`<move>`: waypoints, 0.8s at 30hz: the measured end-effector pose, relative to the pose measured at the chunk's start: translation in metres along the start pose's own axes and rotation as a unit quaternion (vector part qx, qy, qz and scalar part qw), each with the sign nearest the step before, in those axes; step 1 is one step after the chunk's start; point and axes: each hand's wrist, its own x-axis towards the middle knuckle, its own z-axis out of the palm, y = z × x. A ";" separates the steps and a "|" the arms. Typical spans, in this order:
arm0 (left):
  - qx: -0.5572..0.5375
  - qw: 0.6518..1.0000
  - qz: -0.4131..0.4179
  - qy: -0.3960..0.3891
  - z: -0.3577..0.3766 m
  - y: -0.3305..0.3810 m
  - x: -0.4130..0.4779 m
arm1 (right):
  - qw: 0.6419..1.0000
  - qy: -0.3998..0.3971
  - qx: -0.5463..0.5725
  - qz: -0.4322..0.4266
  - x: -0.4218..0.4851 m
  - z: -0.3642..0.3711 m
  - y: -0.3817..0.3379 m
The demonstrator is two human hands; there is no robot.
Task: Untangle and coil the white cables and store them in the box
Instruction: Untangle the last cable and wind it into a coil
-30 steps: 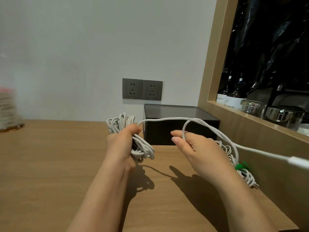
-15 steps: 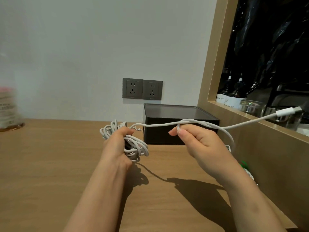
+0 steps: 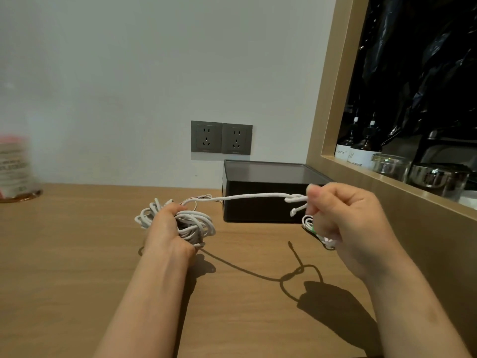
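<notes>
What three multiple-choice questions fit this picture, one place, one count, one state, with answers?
1. Where does the black box stand?
A. On the table below the wall sockets
B. On the shelf beside the bottles
C. At the table's left edge

2. How many wall sockets show?
A. One
B. Two
C. Four

3. What is the left hand doing?
A. Lying flat on the table
B. Pushing the box
C. Gripping a cable bundle

Answers: 1 A, it sits on the wood under the sockets. 2 B, two grey plates sit side by side. 3 C, its fingers curl round the white loops; the right hand pinches the strand.
</notes>
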 end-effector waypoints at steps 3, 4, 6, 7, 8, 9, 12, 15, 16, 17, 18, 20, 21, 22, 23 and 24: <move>0.015 1.000 -0.003 0.014 -0.001 0.003 0.003 | 0.992 0.073 0.108 -0.006 0.002 -0.006 -0.003; 0.004 1.000 -0.006 0.019 -0.002 0.005 0.003 | 0.981 0.106 0.164 -0.002 0.003 -0.010 -0.004; -0.028 0.999 0.001 0.035 -0.008 0.007 0.008 | 0.952 0.163 0.259 0.003 0.004 -0.018 -0.007; -0.044 0.998 0.004 0.043 -0.011 0.008 0.012 | 0.938 0.181 0.295 0.002 0.004 -0.021 -0.007; -0.059 0.997 0.005 0.049 -0.013 0.009 0.014 | 0.925 0.192 0.328 0.004 0.005 -0.024 -0.008; -0.066 0.997 0.006 0.049 -0.014 0.009 0.015 | 0.915 0.199 0.350 0.012 0.006 -0.025 -0.008; -0.022 0.999 0.003 0.036 -0.008 0.006 0.013 | 0.935 0.201 0.281 0.073 0.008 -0.020 -0.003; -0.005 0.999 0.009 0.032 0.000 -0.002 0.010 | 0.961 0.137 0.184 0.152 0.007 -0.007 0.007; -0.013 0.999 0.014 0.031 0.002 -0.005 0.009 | 0.964 0.113 0.161 0.178 0.007 -0.004 0.011; -0.009 0.999 0.020 0.027 0.004 -0.006 0.007 | 0.964 0.095 0.136 0.206 0.006 -0.001 0.014; -0.005 0.999 0.027 0.024 0.004 -0.006 0.007 | 0.963 0.084 0.100 0.236 0.006 0.002 0.016; -0.020 0.999 0.041 0.018 0.005 -0.004 0.005 | 0.959 0.065 -0.015 0.277 0.006 0.006 0.023; -0.035 0.998 0.044 0.012 0.005 -0.002 0.003 | 0.957 0.056 -0.065 0.278 0.005 0.007 0.027; -0.052 0.998 0.046 0.010 0.006 0.000 0.001 | 0.956 0.053 -0.100 0.270 0.004 0.007 0.029; -0.072 0.996 0.050 0.011 0.006 0.001 0.002 | 0.956 0.057 -0.118 0.261 0.004 0.006 0.030; -0.091 0.994 0.055 0.013 0.005 0.002 0.001 | 0.958 0.066 -0.115 0.254 0.004 0.004 0.032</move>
